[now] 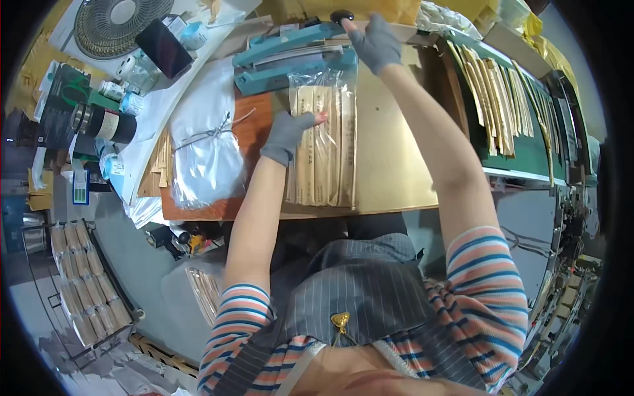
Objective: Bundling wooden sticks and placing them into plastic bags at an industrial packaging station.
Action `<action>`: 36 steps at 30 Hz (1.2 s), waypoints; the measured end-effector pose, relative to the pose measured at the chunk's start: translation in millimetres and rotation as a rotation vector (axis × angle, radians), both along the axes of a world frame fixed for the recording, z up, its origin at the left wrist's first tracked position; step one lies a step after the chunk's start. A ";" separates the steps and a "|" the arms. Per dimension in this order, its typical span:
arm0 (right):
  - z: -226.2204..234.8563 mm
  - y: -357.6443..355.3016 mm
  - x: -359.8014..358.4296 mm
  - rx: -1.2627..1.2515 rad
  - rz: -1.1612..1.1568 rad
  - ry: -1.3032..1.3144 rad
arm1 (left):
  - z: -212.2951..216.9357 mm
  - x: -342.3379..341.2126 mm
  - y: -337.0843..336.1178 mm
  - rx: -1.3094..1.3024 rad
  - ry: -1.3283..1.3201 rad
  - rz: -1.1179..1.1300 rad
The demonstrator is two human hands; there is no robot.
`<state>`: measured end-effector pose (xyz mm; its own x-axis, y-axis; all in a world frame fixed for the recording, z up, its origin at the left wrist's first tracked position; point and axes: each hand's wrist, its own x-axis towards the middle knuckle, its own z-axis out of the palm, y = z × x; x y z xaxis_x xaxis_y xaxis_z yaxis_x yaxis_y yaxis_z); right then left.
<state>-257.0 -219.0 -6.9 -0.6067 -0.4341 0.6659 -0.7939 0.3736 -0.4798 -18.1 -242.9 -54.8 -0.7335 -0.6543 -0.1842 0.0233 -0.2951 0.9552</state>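
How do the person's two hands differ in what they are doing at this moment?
The left hand lies flat on the clear bag of wooden sticks, near the person; the right hand reaches farther out, up by the black knob of the teal heat sealer. The left arm is bent, the right nearly straight. Both wear grey fingerless gloves.

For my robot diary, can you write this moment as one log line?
left hand: flat on clear bag | right hand: on sealer handle knob | bag mouth: under sealer
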 end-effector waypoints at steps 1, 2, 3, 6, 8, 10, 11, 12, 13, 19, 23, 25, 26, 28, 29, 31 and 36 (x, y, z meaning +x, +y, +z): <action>6.6 -11.1 5.7 -0.003 0.005 -0.008 | -4.3 -2.1 -9.5 -0.003 -0.008 0.005; 28.7 -24.7 21.4 0.151 0.121 -0.088 | -7.6 -2.6 -21.5 0.049 -0.056 0.006; 60.1 -36.1 38.6 0.302 0.242 -0.162 | -9.0 -4.8 -34.8 0.098 -0.102 0.011; 104.5 -43.7 60.7 0.314 0.325 -0.042 | -9.8 -13.0 -75.3 0.004 -0.282 0.120; 82.7 -56.3 38.9 0.335 0.239 0.045 | 11.5 -17.7 -82.8 0.003 -0.372 0.172; 20.1 -56.6 18.6 0.417 0.163 0.024 | -8.4 -12.8 -95.6 0.187 -0.186 0.122; 5.2 -53.8 15.3 0.521 0.083 -0.005 | -9.8 -13.8 -91.8 0.231 -0.112 0.129; -6.6 -55.8 8.8 0.529 0.079 -0.016 | -10.0 -13.6 -91.9 0.188 -0.151 0.137; -9.4 -56.4 9.5 0.507 0.112 -0.024 | -10.0 -11.5 -93.0 0.146 -0.191 0.149; -19.6 -63.9 5.5 0.458 0.171 -0.048 | -16.8 -10.5 -95.5 0.067 -0.141 0.186; -1.9 -40.8 -2.5 0.518 0.169 -0.132 | -10.5 -28.7 -83.8 0.059 -0.146 0.160; -11.1 -45.9 -2.3 0.526 0.171 -0.206 | -24.0 -23.9 -93.5 0.066 -0.167 0.138; -14.0 -45.9 6.1 0.396 0.260 -0.213 | -24.4 -18.2 -95.3 0.221 -0.100 0.143; -3.9 -32.1 11.3 0.385 0.325 -0.294 | -29.3 -12.3 -104.6 0.209 -0.108 0.099; -7.3 -33.0 4.0 0.319 0.471 -0.482 | -33.2 0.3 -115.6 0.174 -0.104 0.069; 28.5 29.0 -4.0 0.203 0.831 -0.958 | -22.2 26.0 -127.9 0.198 -0.283 0.082; 20.8 308.1 -158.6 0.085 -0.653 -0.253 | 2.3 7.0 -48.2 -1.447 -0.377 0.229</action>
